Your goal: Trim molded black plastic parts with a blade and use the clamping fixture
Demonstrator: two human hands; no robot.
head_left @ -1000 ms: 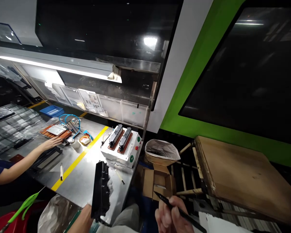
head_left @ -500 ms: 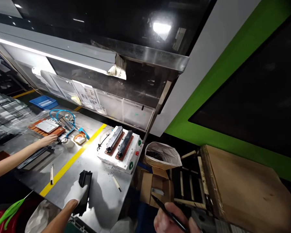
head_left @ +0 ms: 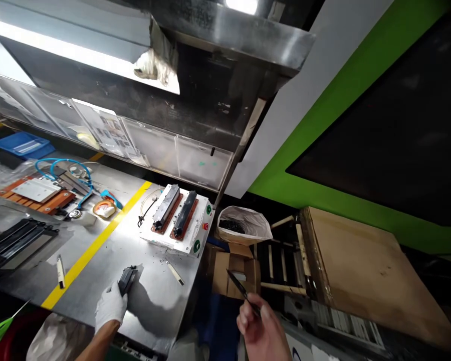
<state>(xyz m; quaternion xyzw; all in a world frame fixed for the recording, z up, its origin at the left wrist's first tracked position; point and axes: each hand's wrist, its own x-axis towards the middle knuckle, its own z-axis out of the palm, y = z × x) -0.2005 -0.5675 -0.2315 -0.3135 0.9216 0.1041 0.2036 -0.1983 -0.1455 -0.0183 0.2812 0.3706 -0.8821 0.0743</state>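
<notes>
My left hand, in a white glove, is closed around the near end of a long black plastic part above the metal table. The part points away from me, so its length looks foreshortened. Further right, past the table's edge, my bare right hand grips a thin, pointed, black pen-like tool, its tip aimed up and left. Beyond the gloved hand, a white fixture box carries two long dark parts on reddish-brown bases. A light-handled cutter lies in front of the box.
A yellow stripe crosses the metal table. Left of it are another cutter, black parts, an orange-brown fixture and a tape roll. To the right stand a lined bag, an open carton and stacked cardboard.
The view has shifted, moving the table leftwards in frame. My left hand has tilted the black part to a more end-on angle. A co-worker's bare arm at the left has left the view.
</notes>
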